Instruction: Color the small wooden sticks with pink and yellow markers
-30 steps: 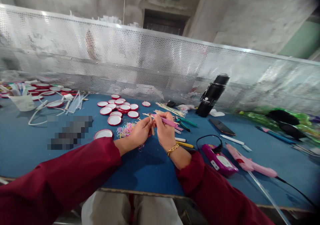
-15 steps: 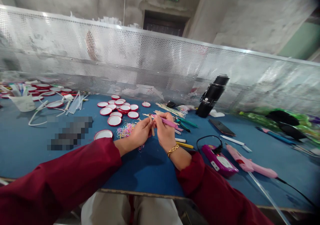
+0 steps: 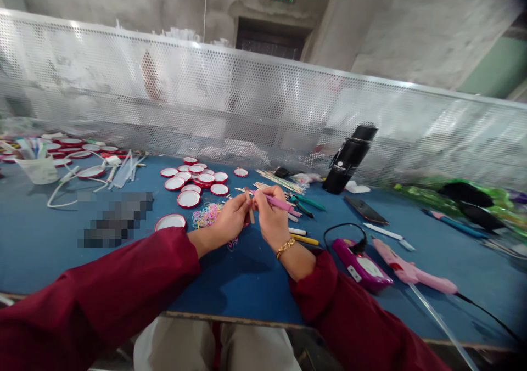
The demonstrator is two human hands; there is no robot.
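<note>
My left hand (image 3: pixel 230 217) is closed on a small flat wooden stick (image 3: pixel 251 213), held upright above the table. A pink pen (image 3: pixel 276 201) is gripped in my right hand (image 3: pixel 272 220), its tip meeting the stick between the two hands. Just beside the left hand lies a pile of colourful small rubber bands (image 3: pixel 206 215). Behind it are several red-rimmed white jar lids (image 3: pixel 189 198). Pens, among them a yellow one (image 3: pixel 303 239), lie to the right of my right hand. The fingertips partly hide the stick.
Right of my hands are a purple power box (image 3: pixel 362 266), a pink glue gun (image 3: pixel 411 269), a dark phone (image 3: pixel 365 210) and a black bottle (image 3: pixel 349 159). Green-handled pliers (image 3: pixel 308 202) and thin wooden sticks (image 3: pixel 284 180) lie behind. A cup of pens (image 3: pixel 38 170) stands left. A perforated metal screen (image 3: pixel 197 102) borders the back.
Almost nothing differs. Both hands stay in place, with only a slight shift of the fingers around the stick and the pen.
</note>
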